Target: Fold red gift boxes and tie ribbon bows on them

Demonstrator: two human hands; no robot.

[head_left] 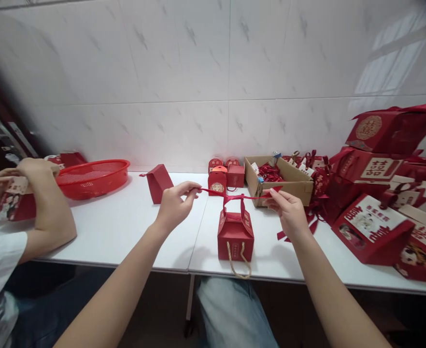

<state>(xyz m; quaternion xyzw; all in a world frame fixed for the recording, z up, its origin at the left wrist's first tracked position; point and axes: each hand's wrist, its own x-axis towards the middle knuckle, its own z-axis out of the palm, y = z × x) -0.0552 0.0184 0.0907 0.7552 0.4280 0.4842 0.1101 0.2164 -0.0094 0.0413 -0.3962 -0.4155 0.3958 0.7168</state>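
Observation:
A small red gift box (235, 237) with a gold rope handle (240, 270) stands upright near the table's front edge. Above its top, a red ribbon (231, 197) is crossed or knotted and stretched out level to both sides. My left hand (177, 203) pinches one end between thumb and fingertips, left of the box. On the other side, my right hand (287, 210) pinches the opposite end, in front of the cardboard box. Both hands are raised off the table.
An open cardboard box (289, 181) holds red ribbons. Stacked red gift boxes (376, 164) fill the right side. Small red boxes (217, 181) stand by the wall. Farther left are a red box (158, 183), a red plastic basket (93, 181) and another person's arm (49, 208).

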